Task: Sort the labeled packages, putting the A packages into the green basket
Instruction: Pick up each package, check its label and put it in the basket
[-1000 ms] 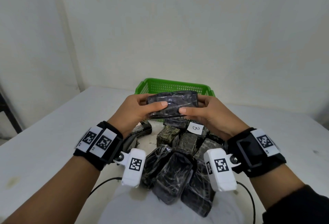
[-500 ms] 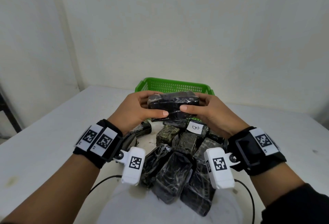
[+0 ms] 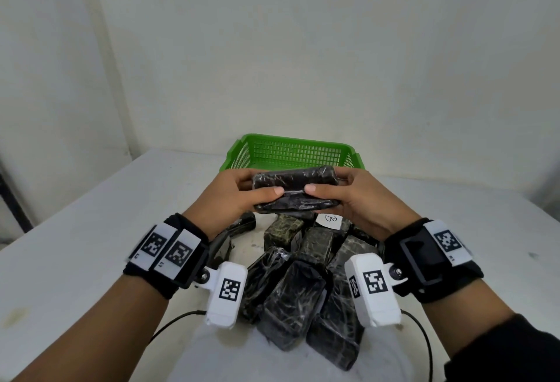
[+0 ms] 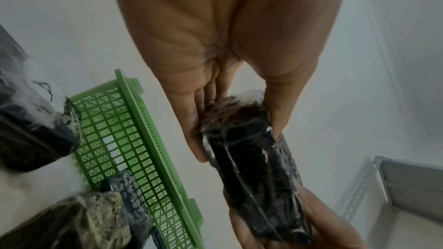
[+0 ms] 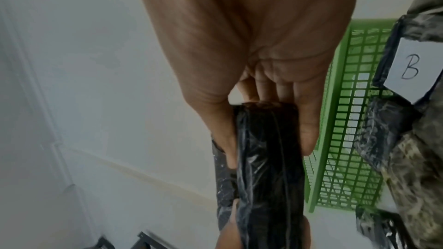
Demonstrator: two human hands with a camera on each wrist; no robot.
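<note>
Both hands hold one black plastic-wrapped package [image 3: 295,189] level above the pile, in front of the green basket [image 3: 291,152]. My left hand [image 3: 239,196] grips its left end, thumb on the near face; my right hand [image 3: 348,196] grips the right end the same way. No label shows on the held package [image 4: 254,168] [image 5: 268,158] in any view. The left hand [image 4: 230,120] and right hand [image 5: 271,124] clamp it between thumb and fingers. The green basket [image 4: 134,150] [image 5: 345,139] looks empty. A package below bears a white B label [image 3: 331,220] [image 5: 410,67].
Several dark wrapped packages [image 3: 291,290] lie heaped on the white table [image 3: 75,245] between my forearms. Cables [image 3: 169,324] trail from the wrist cameras near the table's front. A wall stands behind the basket. Grey metal shelving [image 4: 407,186] is at the right.
The held package has been turned in both hands, its top face tipping toward me, and it sits slightly lower and nearer. Pile and basket have not moved.
</note>
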